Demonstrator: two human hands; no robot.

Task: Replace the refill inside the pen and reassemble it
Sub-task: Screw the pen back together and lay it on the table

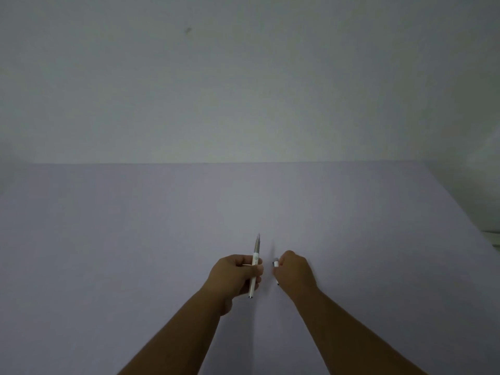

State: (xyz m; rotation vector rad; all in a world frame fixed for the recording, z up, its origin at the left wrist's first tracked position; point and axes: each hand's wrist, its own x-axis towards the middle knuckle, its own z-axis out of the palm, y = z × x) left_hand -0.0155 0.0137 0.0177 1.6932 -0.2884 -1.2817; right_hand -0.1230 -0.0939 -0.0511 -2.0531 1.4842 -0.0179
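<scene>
My left hand (238,274) grips a white pen (255,262) around its middle, held nearly upright above the table. The pen's grey tip section points away from me and its dark-ringed rear end sticks out below my fingers. My right hand (293,272) is closed around a second white pen part (275,263), which looks like a cap; a short end of it shows above the fist and a dark tip below. The two hands are a small gap apart. Most of that part is hidden inside the fist.
A pale lilac table (135,239) fills the lower half of the view, backed by a plain light wall (243,90). The table's right edge runs diagonally at the far right, with a small white object (493,238) just beyond it.
</scene>
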